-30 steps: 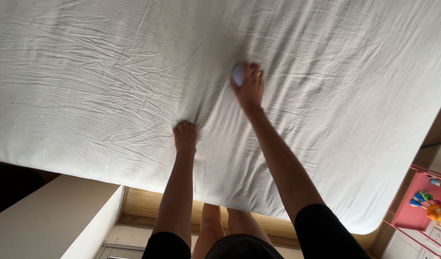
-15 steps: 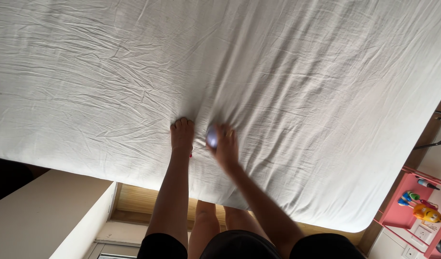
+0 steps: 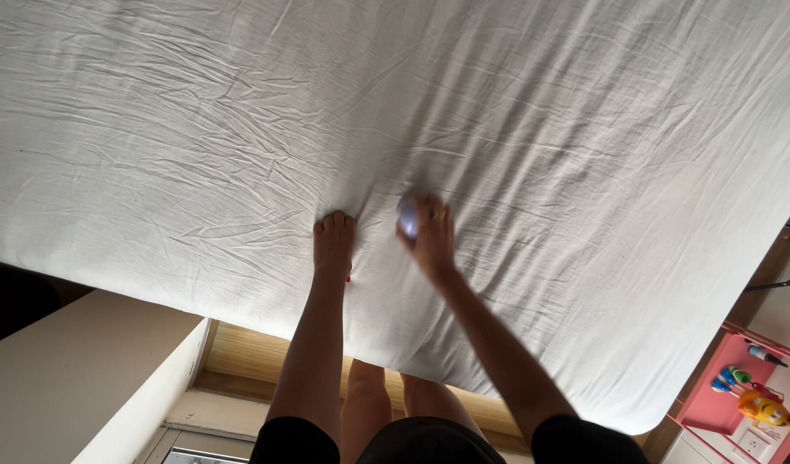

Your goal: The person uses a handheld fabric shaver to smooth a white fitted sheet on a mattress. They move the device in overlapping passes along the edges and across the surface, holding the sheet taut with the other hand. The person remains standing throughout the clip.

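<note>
Left hand: my left hand [image 3: 334, 243] lies flat on the white sheet [image 3: 515, 112], fingers pressed down, grasping nothing that I can make out.
Right hand: my right hand [image 3: 429, 236] is closed around a small pale, bluish object [image 3: 407, 215], held against the sheet just beside my left hand.
Object: too blurred to tell what it is.
Sheet: wrinkled all over, draped across the mattress edge near my legs [image 3: 386, 404].
Risk: if I push hard, I judge the cloth could bunch between my hands instead of flattening.
Risk: the object might slip from my fingers.
Nearby: a pink shelf [image 3: 721, 404] with toys stands well apart.
</note>
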